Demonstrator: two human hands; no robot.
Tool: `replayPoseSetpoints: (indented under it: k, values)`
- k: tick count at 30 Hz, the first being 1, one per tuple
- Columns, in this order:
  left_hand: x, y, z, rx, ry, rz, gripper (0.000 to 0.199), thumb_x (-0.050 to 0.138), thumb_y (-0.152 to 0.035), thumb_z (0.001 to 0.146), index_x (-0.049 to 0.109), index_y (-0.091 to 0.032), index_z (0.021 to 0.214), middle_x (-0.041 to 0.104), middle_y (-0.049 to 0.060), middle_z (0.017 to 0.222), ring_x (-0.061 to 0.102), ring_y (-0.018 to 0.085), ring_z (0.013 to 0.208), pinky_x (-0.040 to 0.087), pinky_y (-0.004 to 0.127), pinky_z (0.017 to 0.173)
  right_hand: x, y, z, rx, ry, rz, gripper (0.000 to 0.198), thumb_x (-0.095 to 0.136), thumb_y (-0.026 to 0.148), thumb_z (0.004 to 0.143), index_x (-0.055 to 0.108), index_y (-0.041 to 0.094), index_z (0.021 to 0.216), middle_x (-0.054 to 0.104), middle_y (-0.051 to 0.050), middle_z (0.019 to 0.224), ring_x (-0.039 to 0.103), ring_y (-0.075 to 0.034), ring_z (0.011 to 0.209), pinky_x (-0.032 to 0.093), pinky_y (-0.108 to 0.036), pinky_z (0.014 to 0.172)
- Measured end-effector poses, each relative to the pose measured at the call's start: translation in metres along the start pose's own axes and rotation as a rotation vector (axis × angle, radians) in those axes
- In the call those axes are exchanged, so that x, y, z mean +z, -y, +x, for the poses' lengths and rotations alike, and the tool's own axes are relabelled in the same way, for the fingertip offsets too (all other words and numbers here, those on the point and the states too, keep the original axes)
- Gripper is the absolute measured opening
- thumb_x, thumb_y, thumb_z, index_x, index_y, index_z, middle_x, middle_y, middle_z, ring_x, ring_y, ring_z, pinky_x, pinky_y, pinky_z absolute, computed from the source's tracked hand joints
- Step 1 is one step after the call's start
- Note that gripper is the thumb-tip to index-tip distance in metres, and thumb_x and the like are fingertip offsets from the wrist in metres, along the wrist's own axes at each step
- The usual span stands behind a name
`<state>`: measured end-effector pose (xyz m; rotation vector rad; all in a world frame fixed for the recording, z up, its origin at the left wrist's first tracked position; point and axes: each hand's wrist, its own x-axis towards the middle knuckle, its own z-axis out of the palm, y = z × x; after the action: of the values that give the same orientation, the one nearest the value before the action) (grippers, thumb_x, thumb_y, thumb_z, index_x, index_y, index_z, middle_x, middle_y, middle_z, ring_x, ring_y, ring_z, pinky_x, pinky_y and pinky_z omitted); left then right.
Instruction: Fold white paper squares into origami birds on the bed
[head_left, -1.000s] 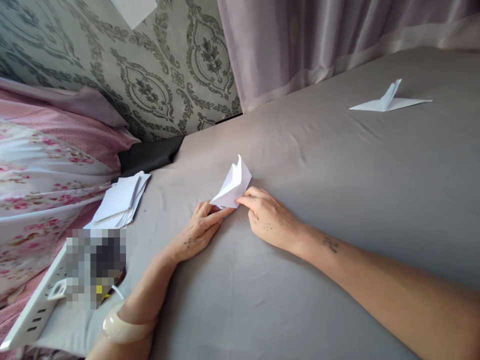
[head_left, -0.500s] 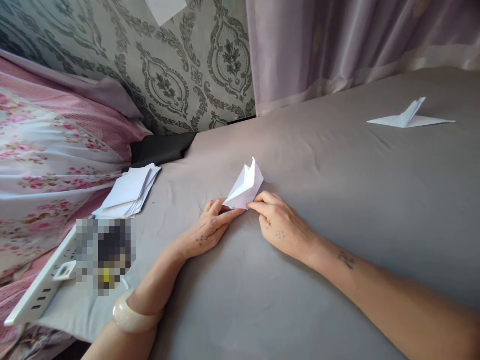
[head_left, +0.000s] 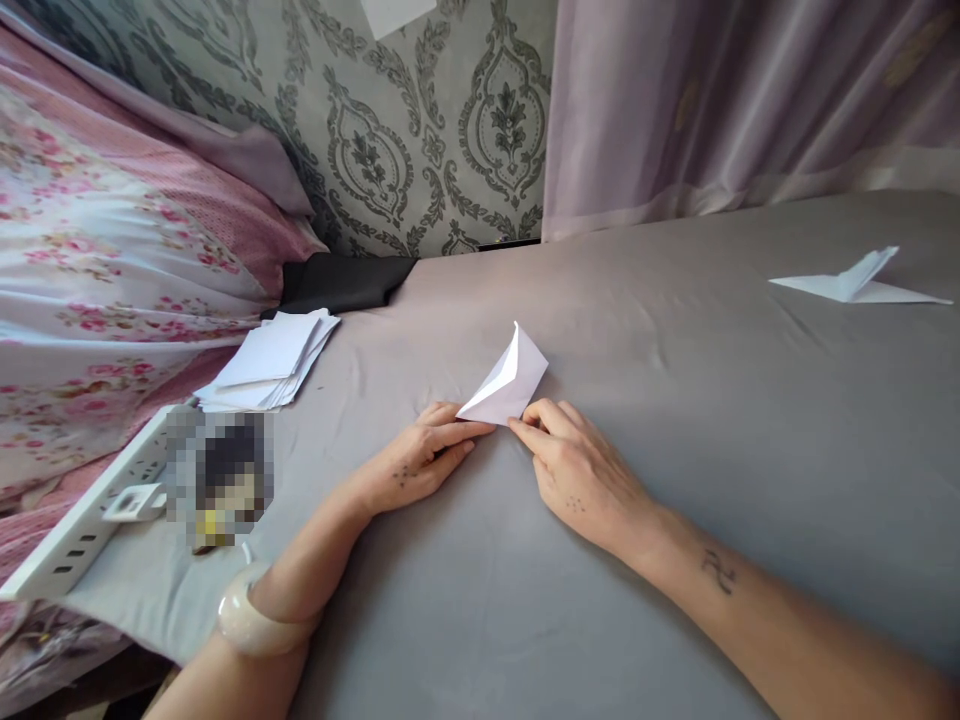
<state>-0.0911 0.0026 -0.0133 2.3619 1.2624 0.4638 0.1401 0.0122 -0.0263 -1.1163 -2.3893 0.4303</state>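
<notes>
A folded sheet of white paper (head_left: 511, 385) lies on the grey cloth surface, one pointed corner raised at the top and a bright flap along its left side. My left hand (head_left: 420, 455), with a pale bangle on its wrist, grips the paper's lower left edge, its index finger stretched along the bottom fold. At the lower right corner, my right hand (head_left: 574, 455) pinches the paper between thumb and fingers. The undersides of the fingertips are partly hidden. A second folded white paper piece (head_left: 855, 285), with long points and an upright part, rests far to the right.
A stack of white paper sheets (head_left: 274, 355) lies at the left, beside a black folded item (head_left: 345, 282). Nearer stands a white power strip (head_left: 82, 530) with a plug; a blurred patch hides something beside it. A purple curtain (head_left: 637, 120) hangs behind.
The paper's upper part shows one point where two stood before, and looks flatter. Both hands keep hold at its lower edge. The camera view has shifted, moving the surroundings slightly.
</notes>
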Motion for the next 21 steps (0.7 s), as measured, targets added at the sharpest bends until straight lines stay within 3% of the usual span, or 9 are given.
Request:
replayPoseSetpoints:
  k: [4, 7, 13, 17, 21]
  values:
    - [0.000, 0.001, 0.001, -0.112, -0.101, -0.145, 0.021, 0.048, -0.026, 0.095, 0.064, -0.023, 0.108, 0.057, 0.007, 0.121, 0.058, 0.018, 0.101, 0.048, 0.031, 0.088, -0.001, 0.005, -0.001, -0.033, 0.021, -0.132, 0.045, 0.039, 0.001, 0.082, 0.062, 0.014, 0.118, 0.059, -0.011, 0.102, 0.050, -0.022, 0.087, 0.046, -0.038, 0.078]
    - [0.002, 0.003, 0.002, -0.201, -0.201, -0.327, 0.011, 0.051, -0.024, 0.091, 0.059, -0.019, 0.098, 0.057, 0.007, 0.121, 0.060, 0.017, 0.100, 0.049, 0.030, 0.088, -0.001, 0.011, -0.001, -0.030, 0.031, -0.206, 0.044, 0.042, 0.004, 0.081, 0.061, 0.011, 0.120, 0.058, -0.012, 0.103, 0.049, -0.024, 0.087, 0.045, -0.039, 0.078]
    - [0.003, 0.005, 0.005, -0.400, -0.344, -0.579, 0.020, 0.050, -0.016, 0.086, 0.053, -0.018, 0.106, 0.067, 0.005, 0.098, 0.064, 0.016, 0.094, 0.050, 0.030, 0.087, 0.002, 0.022, 0.002, -0.012, 0.036, -0.272, 0.039, 0.043, 0.009, 0.083, 0.061, 0.006, 0.117, 0.058, -0.012, 0.098, 0.050, -0.024, 0.086, 0.043, -0.040, 0.075]
    - [-0.002, -0.001, 0.006, -0.514, -0.427, -0.425, 0.015, 0.051, -0.019, 0.084, 0.058, -0.017, 0.096, 0.064, 0.002, 0.082, 0.062, 0.014, 0.076, 0.049, 0.027, 0.071, 0.005, 0.025, 0.005, 0.002, 0.022, -0.257, 0.035, 0.042, 0.011, 0.085, 0.062, 0.006, 0.114, 0.057, -0.012, 0.096, 0.051, -0.023, 0.084, 0.043, -0.040, 0.075]
    - [-0.001, -0.004, 0.006, -0.476, -0.347, -0.151, 0.011, 0.057, -0.024, 0.082, 0.065, -0.019, 0.088, 0.060, 0.000, 0.078, 0.053, 0.012, 0.066, 0.044, 0.025, 0.064, 0.007, 0.025, 0.006, 0.032, -0.002, -0.265, 0.036, 0.043, 0.011, 0.084, 0.060, 0.006, 0.115, 0.057, -0.013, 0.099, 0.051, -0.024, 0.086, 0.043, -0.040, 0.075]
